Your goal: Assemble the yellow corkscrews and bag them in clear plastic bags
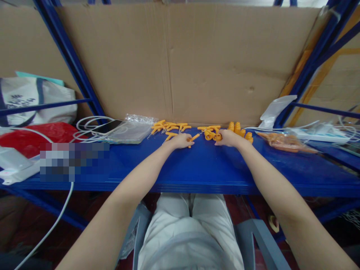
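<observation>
My left hand (182, 141) is closed around the handle of a corkscrew. Its orange spiral (195, 137) points right, and the fingers hide most of the handle. To the right, my right hand (229, 138) has its fingers closed on a hollow orange sleeve (216, 137), with the open end facing me. A similar orange sleeve (208, 135) lies beside it. Several orange T-handled corkscrews (168, 126) with thin metal spirals lie behind my left hand. Another orange corkscrew (209, 128) lies behind the sleeves. More orange sleeves (237, 127) stand behind my right hand.
A cardboard panel (197, 63) closes off the back of the blue tabletop (197, 168). At left are a clear plastic case (132, 131), white cables and a red bag (42, 137). At right are a plastic bag of orange parts (287, 142) and a white power strip (323, 135).
</observation>
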`<state>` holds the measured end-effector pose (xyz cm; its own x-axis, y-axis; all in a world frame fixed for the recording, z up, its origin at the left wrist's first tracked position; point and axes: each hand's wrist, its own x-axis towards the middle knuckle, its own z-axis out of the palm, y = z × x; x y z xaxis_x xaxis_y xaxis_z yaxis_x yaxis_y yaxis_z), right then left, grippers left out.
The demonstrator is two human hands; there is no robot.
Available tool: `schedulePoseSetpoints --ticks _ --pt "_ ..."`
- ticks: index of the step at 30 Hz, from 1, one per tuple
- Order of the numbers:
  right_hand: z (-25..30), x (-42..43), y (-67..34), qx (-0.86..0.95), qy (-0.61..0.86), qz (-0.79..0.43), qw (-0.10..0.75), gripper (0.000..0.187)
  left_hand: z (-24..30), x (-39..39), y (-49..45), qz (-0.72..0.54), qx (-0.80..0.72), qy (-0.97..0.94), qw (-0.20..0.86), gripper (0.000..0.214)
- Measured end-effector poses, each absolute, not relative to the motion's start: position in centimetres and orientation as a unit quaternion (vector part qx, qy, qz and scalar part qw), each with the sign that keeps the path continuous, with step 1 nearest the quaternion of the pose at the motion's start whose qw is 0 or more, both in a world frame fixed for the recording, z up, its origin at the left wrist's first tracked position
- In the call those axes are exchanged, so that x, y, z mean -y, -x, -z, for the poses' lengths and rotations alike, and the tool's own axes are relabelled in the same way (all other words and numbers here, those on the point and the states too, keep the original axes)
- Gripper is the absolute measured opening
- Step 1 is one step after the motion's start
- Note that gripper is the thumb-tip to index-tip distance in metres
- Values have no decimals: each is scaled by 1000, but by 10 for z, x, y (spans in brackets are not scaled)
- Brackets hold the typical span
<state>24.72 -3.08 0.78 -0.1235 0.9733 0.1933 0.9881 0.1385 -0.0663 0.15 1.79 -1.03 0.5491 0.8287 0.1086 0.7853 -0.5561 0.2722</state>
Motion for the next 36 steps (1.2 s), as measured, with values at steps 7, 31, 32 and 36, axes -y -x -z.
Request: schedulePoseSetpoints --ticks 7,31,32,36 --pt "-10 33 -243 745 656 57 101 30 13 -20 -1 -109 -454 -878 111 26" --pt "-1 22 -253 765 616 45 180 31 10 -15 -2 -98 -457 -878 100 27" --pt "-1 21 -252 768 611 42 188 32 11 -15 -2 -104 -457 -878 100 27" --pt "2 18 -251 789 572 47 218 34 13 -14 -3 -134 -447 -879 100 24"
